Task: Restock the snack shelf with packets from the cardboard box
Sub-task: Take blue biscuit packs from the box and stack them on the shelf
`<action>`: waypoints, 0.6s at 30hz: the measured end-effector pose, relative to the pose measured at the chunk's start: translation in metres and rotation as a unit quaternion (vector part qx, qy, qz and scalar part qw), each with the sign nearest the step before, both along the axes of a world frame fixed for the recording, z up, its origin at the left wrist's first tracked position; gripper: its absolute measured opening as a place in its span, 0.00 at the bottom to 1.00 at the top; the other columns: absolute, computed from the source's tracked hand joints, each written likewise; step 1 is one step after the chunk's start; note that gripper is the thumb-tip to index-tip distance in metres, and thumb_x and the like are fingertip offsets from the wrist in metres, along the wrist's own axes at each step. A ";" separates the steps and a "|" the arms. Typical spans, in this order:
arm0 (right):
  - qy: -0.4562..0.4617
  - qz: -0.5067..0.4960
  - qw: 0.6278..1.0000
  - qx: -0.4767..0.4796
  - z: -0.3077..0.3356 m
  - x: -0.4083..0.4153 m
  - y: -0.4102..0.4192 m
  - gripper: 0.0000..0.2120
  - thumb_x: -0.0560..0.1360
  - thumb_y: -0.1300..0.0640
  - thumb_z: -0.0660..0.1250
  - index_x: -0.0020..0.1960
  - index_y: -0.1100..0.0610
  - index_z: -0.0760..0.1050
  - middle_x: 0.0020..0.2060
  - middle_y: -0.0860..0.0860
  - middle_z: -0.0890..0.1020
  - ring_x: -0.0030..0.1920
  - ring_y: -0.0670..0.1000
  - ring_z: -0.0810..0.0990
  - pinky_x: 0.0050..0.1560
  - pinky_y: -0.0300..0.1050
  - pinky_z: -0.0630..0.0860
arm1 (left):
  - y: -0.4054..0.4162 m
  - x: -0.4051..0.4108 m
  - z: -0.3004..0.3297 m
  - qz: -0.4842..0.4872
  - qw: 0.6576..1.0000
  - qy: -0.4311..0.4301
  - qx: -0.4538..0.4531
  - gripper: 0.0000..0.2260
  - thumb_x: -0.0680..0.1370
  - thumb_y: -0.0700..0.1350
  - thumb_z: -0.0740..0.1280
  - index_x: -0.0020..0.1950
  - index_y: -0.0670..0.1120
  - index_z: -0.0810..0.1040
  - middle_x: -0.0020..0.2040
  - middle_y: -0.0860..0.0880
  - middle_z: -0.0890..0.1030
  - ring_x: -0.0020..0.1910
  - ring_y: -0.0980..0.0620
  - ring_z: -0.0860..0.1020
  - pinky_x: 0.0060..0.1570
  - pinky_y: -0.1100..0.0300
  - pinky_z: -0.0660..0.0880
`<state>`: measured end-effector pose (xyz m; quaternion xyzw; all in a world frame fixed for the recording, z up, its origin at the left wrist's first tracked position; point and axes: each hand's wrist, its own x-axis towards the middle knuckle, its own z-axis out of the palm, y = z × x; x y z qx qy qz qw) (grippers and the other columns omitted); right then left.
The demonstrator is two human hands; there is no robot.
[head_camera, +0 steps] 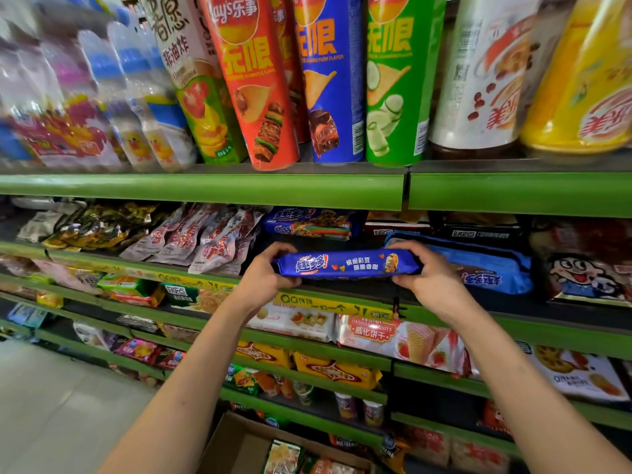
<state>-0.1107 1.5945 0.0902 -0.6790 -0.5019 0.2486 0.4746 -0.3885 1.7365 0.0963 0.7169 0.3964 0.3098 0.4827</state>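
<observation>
At mid-frame the left hand (265,273) and right hand (425,277) each grip an end of a blue biscuit packet (347,264), held level above the green shelf edge (342,304), while the cardboard box (239,446) is cut off at the bottom and the upper-left goods are blurred.

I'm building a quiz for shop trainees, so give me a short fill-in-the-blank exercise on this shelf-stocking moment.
1. The blue cookie packet is held at its two ends by ____ hands, the left hand and the right hand.
2. The shelf edge above the packet is coloured ____.
3. Between the red chip tube and the green chip tube stands a ____ one.
4. The cardboard box sits at the ____ of the picture.

Missing words: both; green; blue; bottom
</observation>
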 end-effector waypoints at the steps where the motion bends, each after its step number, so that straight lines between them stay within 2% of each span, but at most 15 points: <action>1: 0.001 0.002 1.000 -0.001 0.000 0.000 0.000 0.33 0.69 0.67 0.75 0.48 0.27 0.74 0.55 0.44 0.82 0.54 0.48 0.80 0.57 0.47 0.76 | -0.001 0.000 0.000 0.000 1.000 -0.002 -0.003 0.26 0.68 0.27 0.75 0.52 0.56 0.78 0.54 0.47 0.80 0.46 0.59 0.83 0.42 0.66 0.78; 5: 0.003 0.010 1.000 0.000 -0.002 0.001 -0.001 0.34 0.69 0.67 0.76 0.48 0.25 0.73 0.56 0.44 0.81 0.54 0.47 0.79 0.53 0.43 0.73 | -0.004 0.001 0.003 0.003 1.000 -0.008 -0.010 0.25 0.68 0.28 0.75 0.53 0.55 0.78 0.54 0.48 0.81 0.47 0.59 0.83 0.44 0.64 0.79; 12: 0.009 0.021 1.000 0.004 -0.004 0.003 0.000 0.31 0.71 0.66 0.75 0.48 0.28 0.73 0.55 0.42 0.80 0.54 0.43 0.78 0.47 0.36 0.70 | -0.005 0.002 0.006 0.007 1.000 -0.013 -0.022 0.24 0.69 0.28 0.75 0.54 0.53 0.78 0.55 0.48 0.81 0.49 0.57 0.82 0.46 0.61 0.79; 16: 0.014 0.021 1.000 0.001 -0.004 0.002 0.000 0.30 0.72 0.66 0.74 0.50 0.28 0.72 0.56 0.43 0.80 0.55 0.46 0.78 0.50 0.42 0.73 | -0.004 0.002 0.005 0.007 1.000 -0.016 -0.025 0.23 0.69 0.28 0.75 0.54 0.53 0.77 0.55 0.47 0.80 0.52 0.52 0.81 0.52 0.55 0.80; 18: 0.031 0.017 0.999 -0.001 -0.004 0.003 0.000 0.31 0.73 0.65 0.73 0.51 0.27 0.72 0.56 0.44 0.80 0.55 0.48 0.79 0.54 0.46 0.75 | -0.003 0.003 0.004 0.010 0.999 -0.016 -0.027 0.23 0.70 0.30 0.75 0.55 0.53 0.77 0.54 0.48 0.82 0.51 0.53 0.81 0.51 0.57 0.79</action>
